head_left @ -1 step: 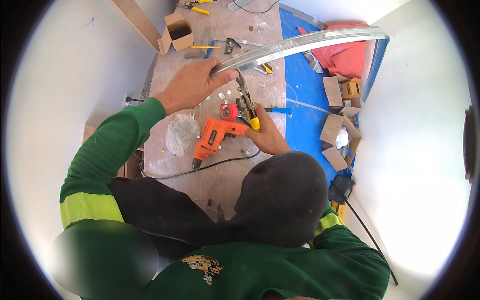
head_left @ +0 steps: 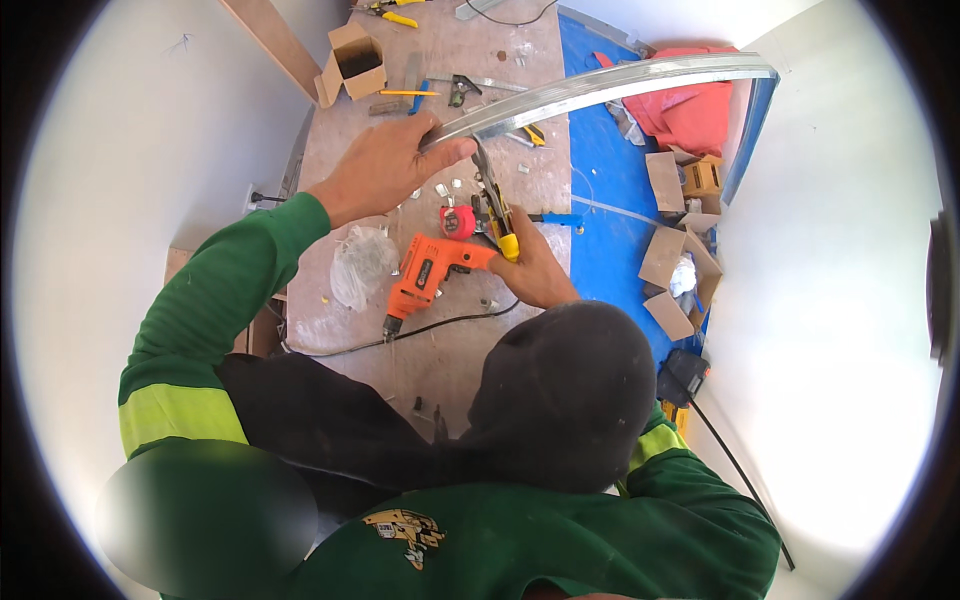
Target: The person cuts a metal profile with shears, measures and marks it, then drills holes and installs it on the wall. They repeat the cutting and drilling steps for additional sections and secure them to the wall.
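The metal strip (head_left: 610, 88) is held up above the table (head_left: 540, 50), its near end at the left hand (head_left: 385, 165) and its length reaching right, past the table's edge and over the blue sheet (head_left: 612, 180). The left hand grips that near end, thumb along the lower side. Below it, the right hand (head_left: 540, 265) is wrapped around the yellow handles of the snips (head_left: 497, 205), whose blades point up and appear to meet the strip's lower edge, just beside the left thumb. How far the blades are parted cannot be told.

The step in hand looks like setting or making a cut in the strip. The next move seems to call for a firm left hold, the thumb clear of the blades, and an even squeeze from the right hand; the long unsupported side could tip or twist.

Under the hands lie a pink-red tape measure (head_left: 458, 222) and an orange drill (head_left: 425, 278), its handle end near the right hand. A clear plastic bag (head_left: 362, 266) sits left of the drill. Farther up are a pencil (head_left: 410, 93) and a cardboard box (head_left: 358, 68). Beyond the sheet's top right lies a red cloth (head_left: 690, 115).
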`<state>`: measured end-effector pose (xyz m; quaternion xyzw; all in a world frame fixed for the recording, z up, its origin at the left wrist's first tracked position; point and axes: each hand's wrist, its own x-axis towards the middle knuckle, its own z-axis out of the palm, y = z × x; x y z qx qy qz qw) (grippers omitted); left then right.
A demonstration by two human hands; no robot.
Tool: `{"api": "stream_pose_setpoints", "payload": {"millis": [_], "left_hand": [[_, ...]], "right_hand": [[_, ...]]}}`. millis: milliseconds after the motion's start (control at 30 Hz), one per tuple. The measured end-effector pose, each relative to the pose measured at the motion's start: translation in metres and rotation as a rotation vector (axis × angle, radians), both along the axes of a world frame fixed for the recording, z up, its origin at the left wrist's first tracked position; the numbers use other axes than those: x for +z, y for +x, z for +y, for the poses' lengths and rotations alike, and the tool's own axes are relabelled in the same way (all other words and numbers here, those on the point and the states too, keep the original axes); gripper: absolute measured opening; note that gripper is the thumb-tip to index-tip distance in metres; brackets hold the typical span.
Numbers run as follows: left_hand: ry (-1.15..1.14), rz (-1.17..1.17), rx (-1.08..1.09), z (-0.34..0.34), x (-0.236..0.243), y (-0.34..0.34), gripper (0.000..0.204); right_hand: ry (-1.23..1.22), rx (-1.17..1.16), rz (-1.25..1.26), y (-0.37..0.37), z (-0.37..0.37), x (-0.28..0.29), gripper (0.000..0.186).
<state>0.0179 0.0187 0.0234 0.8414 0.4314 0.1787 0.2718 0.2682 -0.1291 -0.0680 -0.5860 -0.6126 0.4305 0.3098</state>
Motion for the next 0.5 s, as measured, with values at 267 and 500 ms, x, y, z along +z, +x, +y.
{"api": "stream_pose_setpoints", "payload": {"millis": [267, 500], "left_hand": [[-0.139, 0.034, -0.015, 0.000, -0.004, 0.001, 0.087], [-0.282, 0.129, 0.025, -0.001, -0.013, -0.005, 0.087]], "right_hand": [[0.002, -0.060, 0.054, -0.008, 0.002, -0.024, 0.037], [-0.170, -0.015, 0.157, -0.011, -0.008, -0.030, 0.047]]}}
